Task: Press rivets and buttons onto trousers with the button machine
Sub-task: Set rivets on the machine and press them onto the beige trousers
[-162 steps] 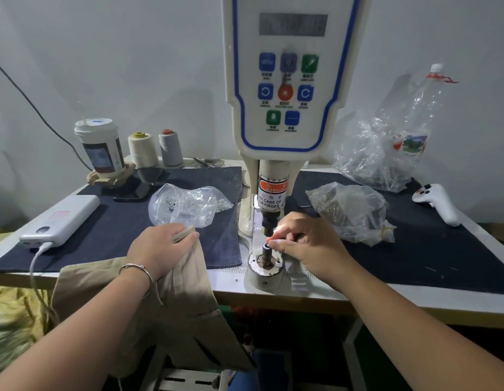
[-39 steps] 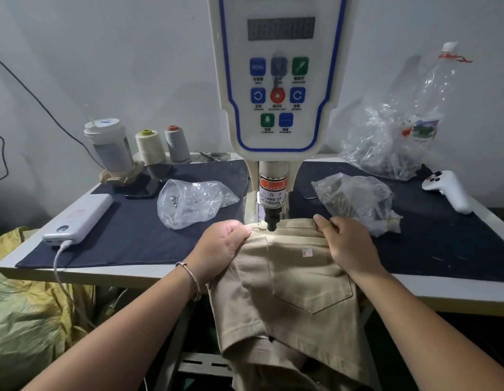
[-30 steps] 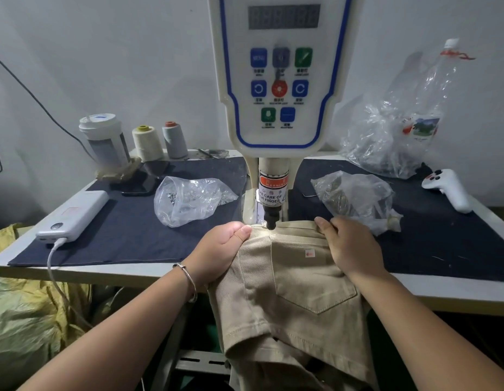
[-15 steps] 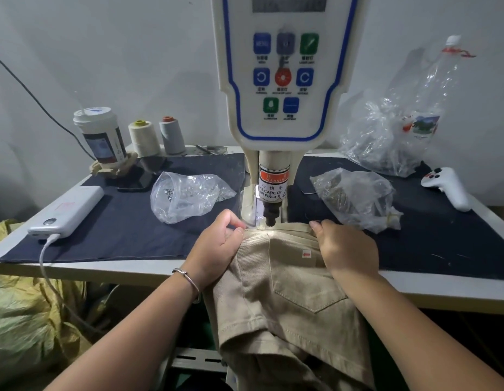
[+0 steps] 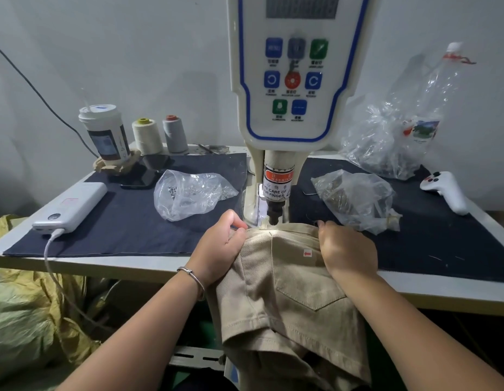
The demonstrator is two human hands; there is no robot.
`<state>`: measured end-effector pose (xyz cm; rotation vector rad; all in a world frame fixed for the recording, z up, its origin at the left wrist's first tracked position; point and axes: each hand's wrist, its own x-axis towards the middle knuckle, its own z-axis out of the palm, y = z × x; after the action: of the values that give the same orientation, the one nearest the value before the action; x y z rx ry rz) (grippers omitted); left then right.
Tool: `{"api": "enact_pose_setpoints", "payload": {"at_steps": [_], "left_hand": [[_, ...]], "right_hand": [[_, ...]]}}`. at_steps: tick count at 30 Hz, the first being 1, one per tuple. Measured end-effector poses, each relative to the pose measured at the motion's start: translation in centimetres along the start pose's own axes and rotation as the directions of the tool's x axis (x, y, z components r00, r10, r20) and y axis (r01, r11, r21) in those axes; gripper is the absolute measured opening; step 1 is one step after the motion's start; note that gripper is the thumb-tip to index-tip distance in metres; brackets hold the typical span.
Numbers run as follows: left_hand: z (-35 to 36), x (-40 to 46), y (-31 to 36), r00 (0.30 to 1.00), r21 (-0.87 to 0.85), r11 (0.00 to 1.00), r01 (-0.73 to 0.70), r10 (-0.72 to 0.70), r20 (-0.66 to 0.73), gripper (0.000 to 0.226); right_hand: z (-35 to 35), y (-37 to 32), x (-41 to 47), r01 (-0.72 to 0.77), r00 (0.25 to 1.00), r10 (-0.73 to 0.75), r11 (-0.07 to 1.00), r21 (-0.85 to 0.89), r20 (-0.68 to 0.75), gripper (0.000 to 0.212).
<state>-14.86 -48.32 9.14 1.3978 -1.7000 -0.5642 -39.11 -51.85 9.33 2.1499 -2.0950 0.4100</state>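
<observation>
Beige trousers (image 5: pixel 290 280) lie back-pocket up over the table's front edge, their waistband right under the black punch (image 5: pixel 274 214) of the white button machine (image 5: pixel 297 80). My left hand (image 5: pixel 221 246) grips the waistband just left of the punch, fingers curled round the cloth. My right hand (image 5: pixel 345 251) holds the waistband to the right of the punch, its fingertips curled over the band's far edge. A small red arrow sticker (image 5: pixel 307 253) sits on the pocket. The lower die is hidden under the cloth.
Two clear bags of small metal parts lie on the dark mat, one on the left (image 5: pixel 190 194) and one on the right (image 5: pixel 355 200). A power bank (image 5: pixel 71 206) with cable, a cup (image 5: pixel 105 134), two thread cones (image 5: pixel 160 135), a plastic bottle (image 5: pixel 425 114) and a white controller (image 5: pixel 445 190) stand around.
5.4 s ago my right hand was at the bare lower die and the trousers hung at the left. Now both hands hold the waistband under the punch; in the last second little has moved.
</observation>
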Motion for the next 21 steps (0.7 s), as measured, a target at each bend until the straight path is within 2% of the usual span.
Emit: {"api": "enact_pose_setpoints", "payload": {"at_steps": [15,21], "left_hand": [[-0.17,-0.20,0.65,0.999,0.011,0.999,0.032,-0.032,0.018,0.011],[-0.19,-0.08,0.56,0.999,0.018,0.999,0.042,-0.043,0.020,0.011]], "right_hand": [[0.23,0.01,-0.01,0.000,1.000,-0.001,0.999,-0.055,-0.020,0.047],[0.19,0.05,-0.21,-0.005,0.999,0.005,1.000,-0.016,-0.033,0.047]]}}
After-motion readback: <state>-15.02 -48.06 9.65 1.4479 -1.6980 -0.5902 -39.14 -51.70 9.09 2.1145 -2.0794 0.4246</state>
